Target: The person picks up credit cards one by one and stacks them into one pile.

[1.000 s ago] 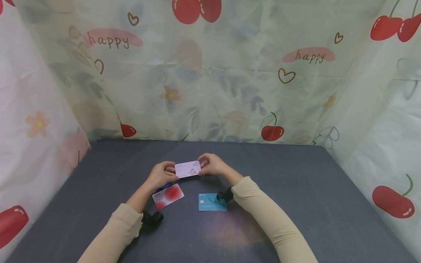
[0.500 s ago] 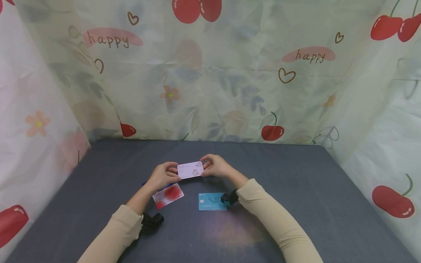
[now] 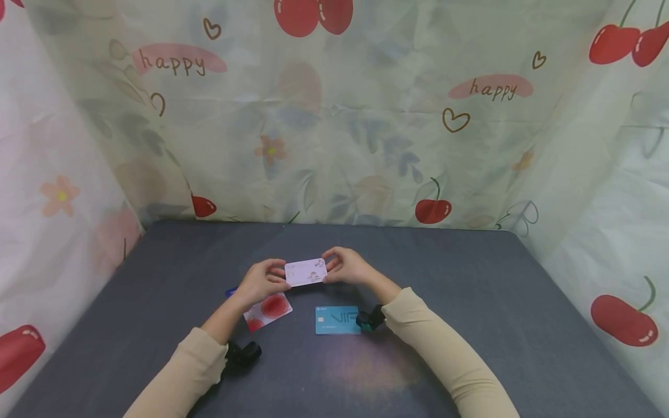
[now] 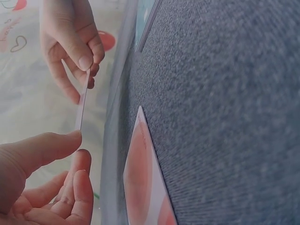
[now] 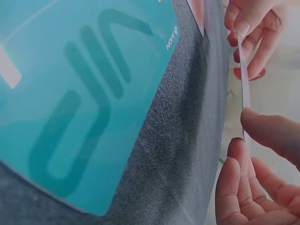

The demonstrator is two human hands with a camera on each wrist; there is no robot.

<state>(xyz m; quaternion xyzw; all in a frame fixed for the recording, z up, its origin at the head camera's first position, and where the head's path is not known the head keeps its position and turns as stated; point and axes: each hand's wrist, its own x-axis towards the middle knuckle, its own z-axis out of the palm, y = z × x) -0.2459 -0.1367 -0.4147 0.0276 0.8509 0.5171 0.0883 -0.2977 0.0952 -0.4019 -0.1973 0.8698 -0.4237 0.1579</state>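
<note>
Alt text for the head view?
A person's left hand and right hand hold a pale pink rectangular card by its short ends above a dark grey table. Nearer the camera, a white card with red circles lies left of a light blue card.

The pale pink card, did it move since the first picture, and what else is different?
Yes, a little: the pale pink card slid to the right, along with the left hand and right hand holding its ends. Neither let go. More of the blue card's lettering shows. The blue card and red-circled card stayed put on the table.
</note>
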